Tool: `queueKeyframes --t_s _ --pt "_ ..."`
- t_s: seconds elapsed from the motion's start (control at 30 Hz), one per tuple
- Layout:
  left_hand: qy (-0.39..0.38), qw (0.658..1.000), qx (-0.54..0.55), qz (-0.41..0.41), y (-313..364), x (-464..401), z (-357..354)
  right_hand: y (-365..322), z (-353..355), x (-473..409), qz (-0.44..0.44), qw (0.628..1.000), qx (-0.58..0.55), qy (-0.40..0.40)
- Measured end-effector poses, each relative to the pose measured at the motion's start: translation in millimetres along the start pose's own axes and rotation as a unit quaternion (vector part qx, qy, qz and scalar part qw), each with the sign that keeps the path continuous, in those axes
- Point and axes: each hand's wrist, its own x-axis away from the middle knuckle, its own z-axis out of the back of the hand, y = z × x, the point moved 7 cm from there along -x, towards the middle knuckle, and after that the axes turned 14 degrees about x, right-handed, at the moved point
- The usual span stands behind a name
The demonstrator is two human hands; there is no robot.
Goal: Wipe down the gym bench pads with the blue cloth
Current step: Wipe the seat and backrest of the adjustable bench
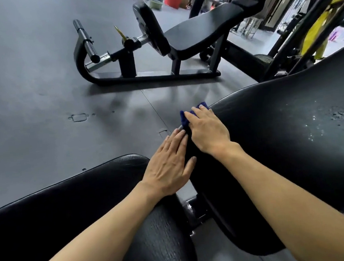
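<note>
Both bare forearms reach forward, left hand (168,165) and right hand (207,130) flat, fingers straight.

Black bench pad (285,138) (scuffed white) bears the blue cloth (186,118).

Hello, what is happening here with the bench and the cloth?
A person is wiping a black gym bench. The right hand presses a blue cloth with flat fingers against the near edge of the back pad. The left hand lies flat beside it, fingertips at the same pad's edge, above the gap to the seat pad. White specks and scuffs show further along the back pad, so wiping looks unfinished. Another bench stands behind on the floor.
</note>
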Motion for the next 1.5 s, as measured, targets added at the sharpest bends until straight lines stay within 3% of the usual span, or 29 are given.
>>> queueKeyframes --t_s 0.3,0.57,0.77,1.0,1.1,1.27,1.5 --pt "-0.030 0.996 0.037 -0.076 16 6 4 19 2 113 -0.014 0.996 -0.012 0.085" --pt "-0.034 0.998 0.047 -0.037 11 6 2 26 2 15 -0.029 0.999 -0.029 0.035" --pt "-0.033 0.997 0.053 -0.047 9 7 -1 35 8 137 -0.030 0.993 -0.035 0.110" --pt "-0.042 0.997 0.053 -0.037 10 9 2 58 11 3 -0.067 0.997 -0.043 0.025" --pt "-0.044 0.997 0.053 -0.040 10 10 1 60 9 19 -0.062 0.997 -0.035 0.034" --pt "-0.038 0.997 0.049 -0.047 10 7 1 64 6 130 -0.067 0.992 -0.021 0.100" --pt "-0.052 0.996 0.066 -0.041 9 7 3 80 13 2 -0.058 0.998 -0.021 0.017"
